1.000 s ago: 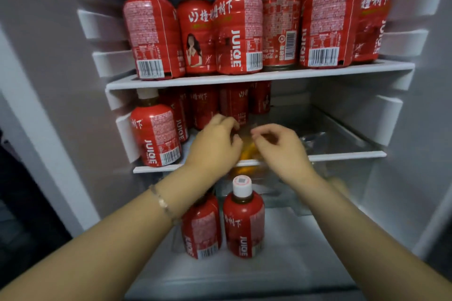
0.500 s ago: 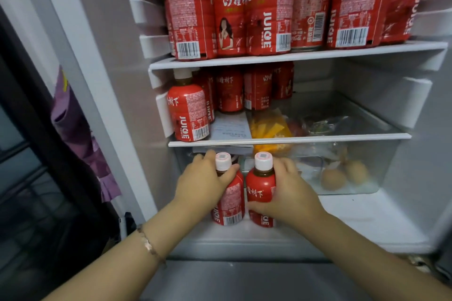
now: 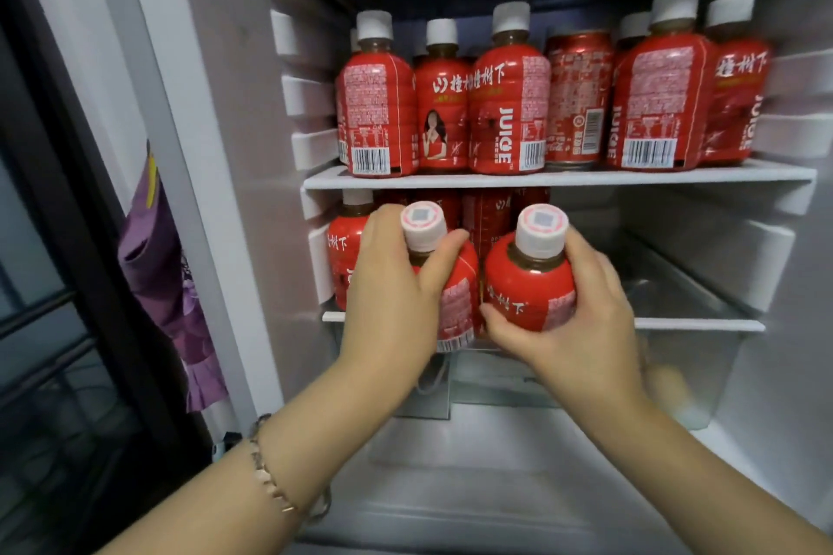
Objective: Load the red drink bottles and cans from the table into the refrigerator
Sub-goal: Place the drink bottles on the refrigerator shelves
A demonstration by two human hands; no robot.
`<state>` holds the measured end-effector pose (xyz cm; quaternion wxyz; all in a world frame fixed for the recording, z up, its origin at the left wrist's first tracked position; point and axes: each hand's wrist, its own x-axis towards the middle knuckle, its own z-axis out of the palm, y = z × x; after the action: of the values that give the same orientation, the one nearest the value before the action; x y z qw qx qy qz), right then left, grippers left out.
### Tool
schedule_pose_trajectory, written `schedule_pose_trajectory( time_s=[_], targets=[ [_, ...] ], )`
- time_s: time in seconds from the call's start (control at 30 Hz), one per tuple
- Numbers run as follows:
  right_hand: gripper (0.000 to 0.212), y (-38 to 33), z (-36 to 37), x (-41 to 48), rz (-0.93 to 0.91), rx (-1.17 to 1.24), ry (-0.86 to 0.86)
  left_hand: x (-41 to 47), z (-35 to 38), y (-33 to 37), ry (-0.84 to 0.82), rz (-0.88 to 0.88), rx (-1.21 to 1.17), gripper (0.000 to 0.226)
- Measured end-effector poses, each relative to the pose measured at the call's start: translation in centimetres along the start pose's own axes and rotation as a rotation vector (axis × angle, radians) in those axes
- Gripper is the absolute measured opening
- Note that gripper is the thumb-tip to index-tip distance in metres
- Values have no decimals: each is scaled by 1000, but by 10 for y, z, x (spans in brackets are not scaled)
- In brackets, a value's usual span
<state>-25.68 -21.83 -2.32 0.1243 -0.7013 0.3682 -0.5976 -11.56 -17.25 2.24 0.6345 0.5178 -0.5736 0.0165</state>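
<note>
We are wrapping the fingers (image 3: 444, 257) of our left hand (image 3: 392, 284) round the shoulder of the first juice bottle (image 3: 457, 302). Our right hand (image 3: 581, 320) is gripping the second juice bottle (image 3: 527, 284), just beside the first. We are holding both upright in front of the refrigerator's (image 3: 234, 149) middle shelf (image 3: 698, 324). Above, the upper shelf (image 3: 559, 178) is carrying more red bottles (image 3: 378, 122) and a red can (image 3: 577, 104).

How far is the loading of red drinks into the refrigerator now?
Done: upper shelf packed with bottles and a can. In hand: the left hand grips one bottle, the right hand a second bottle, at the middle shelf. Left: setting both down; what remains elsewhere is unseen.
</note>
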Motion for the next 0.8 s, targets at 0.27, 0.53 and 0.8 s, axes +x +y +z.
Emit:
schedule_pose_trajectory(
  time_s=[0.27, 0.53, 0.8],
  targets=[
    [87, 18, 16, 27, 151, -17, -64, 27, 30, -9, -100, -95, 77, 20],
    [81, 26, 16, 44, 187, 11, -204, 32, 36, -15, -141, -92, 195, 27],
    [81, 30, 23, 51, 226, 25, -166, 37, 38, -14, -144, -87, 276, 24]
  ],
)
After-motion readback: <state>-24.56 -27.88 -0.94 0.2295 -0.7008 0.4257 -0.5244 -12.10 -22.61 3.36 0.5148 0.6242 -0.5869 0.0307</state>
